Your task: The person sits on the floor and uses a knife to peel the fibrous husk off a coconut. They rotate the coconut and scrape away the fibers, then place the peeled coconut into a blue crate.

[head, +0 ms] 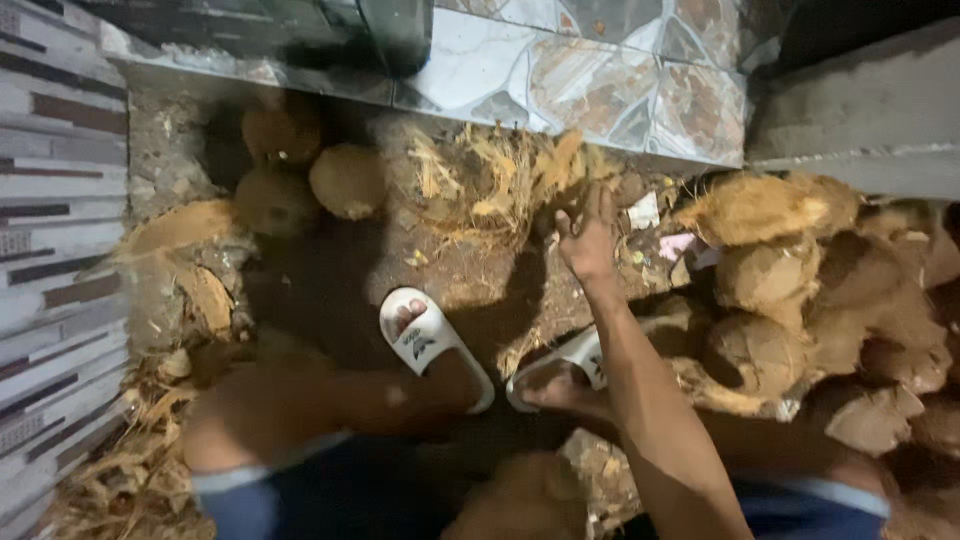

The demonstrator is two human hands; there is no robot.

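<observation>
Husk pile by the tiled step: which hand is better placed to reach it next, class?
Right, probably: the right hand, fingers open, is stretched out beside the husk pile; no left hand shows clearly.

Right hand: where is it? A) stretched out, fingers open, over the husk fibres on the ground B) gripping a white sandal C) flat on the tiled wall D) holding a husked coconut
A: the right hand is extended forward with fingers spread, empty, over the husk fibres, clear of the white sandals and the husked coconuts.
</observation>
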